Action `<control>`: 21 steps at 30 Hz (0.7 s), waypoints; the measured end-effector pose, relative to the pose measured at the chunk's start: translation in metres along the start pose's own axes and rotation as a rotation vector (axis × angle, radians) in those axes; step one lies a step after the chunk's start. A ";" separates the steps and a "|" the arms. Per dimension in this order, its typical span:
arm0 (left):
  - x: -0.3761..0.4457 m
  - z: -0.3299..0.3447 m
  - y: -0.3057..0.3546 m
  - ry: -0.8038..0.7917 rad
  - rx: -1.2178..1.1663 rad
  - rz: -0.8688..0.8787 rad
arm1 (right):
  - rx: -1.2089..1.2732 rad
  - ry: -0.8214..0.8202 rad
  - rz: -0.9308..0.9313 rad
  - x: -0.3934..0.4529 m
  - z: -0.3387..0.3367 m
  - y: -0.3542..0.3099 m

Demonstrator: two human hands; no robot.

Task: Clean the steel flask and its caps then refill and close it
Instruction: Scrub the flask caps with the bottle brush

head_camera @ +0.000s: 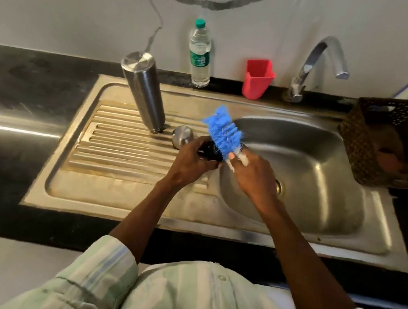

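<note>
Our left hand (193,162) grips the small dark cap (211,152), wet and likely slippery; our right hand (251,175) holds the soapy blue brush (223,131), best gripped low.

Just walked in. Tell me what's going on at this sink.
A person is scrubbing a small dark cap, gripped in the left hand, with a blue bottle brush held in the right hand, at the edge of the sink basin. The steel flask stands upside down on the drainboard, a steel cap beside it. The tap shows no running water.
</note>
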State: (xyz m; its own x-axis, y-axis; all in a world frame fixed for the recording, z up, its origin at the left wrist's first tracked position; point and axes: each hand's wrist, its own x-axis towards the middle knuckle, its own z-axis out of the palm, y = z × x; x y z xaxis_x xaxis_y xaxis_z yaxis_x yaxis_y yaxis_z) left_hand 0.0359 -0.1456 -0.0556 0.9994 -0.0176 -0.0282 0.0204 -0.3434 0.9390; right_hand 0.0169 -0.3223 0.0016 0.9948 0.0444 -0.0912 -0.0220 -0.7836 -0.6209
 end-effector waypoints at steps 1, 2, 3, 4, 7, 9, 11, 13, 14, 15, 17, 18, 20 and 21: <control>0.003 0.002 0.003 -0.001 -0.023 -0.004 | -0.029 0.002 -0.018 -0.001 -0.002 0.000; 0.007 0.003 0.003 0.005 -0.048 -0.004 | -0.072 -0.010 -0.039 -0.003 -0.002 -0.001; 0.010 0.004 0.004 0.017 -0.061 -0.001 | -0.103 -0.029 -0.058 -0.005 -0.001 -0.001; 0.014 0.006 0.004 0.023 -0.068 0.000 | -0.104 -0.025 -0.054 -0.005 0.000 0.001; 0.017 0.013 0.007 0.026 -0.046 -0.022 | 0.023 0.053 0.057 0.009 -0.003 0.010; 0.018 0.015 0.008 0.026 -0.084 -0.004 | 0.009 0.051 0.019 0.008 -0.003 0.009; 0.018 0.015 0.006 0.023 -0.095 0.053 | -0.042 0.003 -0.046 -0.003 -0.001 0.001; 0.019 0.015 0.005 0.004 -0.092 0.051 | 0.006 0.022 -0.001 0.003 0.001 0.003; 0.019 0.016 0.004 0.007 -0.106 0.030 | 0.051 0.046 0.048 0.011 0.000 0.006; 0.017 0.016 0.003 0.009 -0.128 0.012 | 0.093 0.068 0.080 0.019 -0.001 0.009; 0.015 0.015 0.003 -0.008 -0.219 -0.010 | 0.117 0.067 0.079 0.022 0.000 0.009; 0.014 0.014 0.002 -0.013 -0.272 -0.013 | 0.111 0.040 0.054 0.017 0.003 0.005; 0.011 0.011 0.002 -0.009 -0.335 -0.013 | 0.091 -0.021 0.011 0.006 0.010 -0.001; 0.009 0.010 0.002 -0.021 -0.338 -0.013 | 0.107 -0.025 0.022 0.007 0.012 0.001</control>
State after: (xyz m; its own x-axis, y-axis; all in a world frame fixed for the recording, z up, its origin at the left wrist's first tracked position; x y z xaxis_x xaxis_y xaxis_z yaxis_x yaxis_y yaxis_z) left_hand 0.0449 -0.1559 -0.0575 0.9984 -0.0361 -0.0443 0.0439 -0.0128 0.9990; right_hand 0.0224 -0.3151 -0.0090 0.9913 0.0447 -0.1240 -0.0552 -0.7140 -0.6979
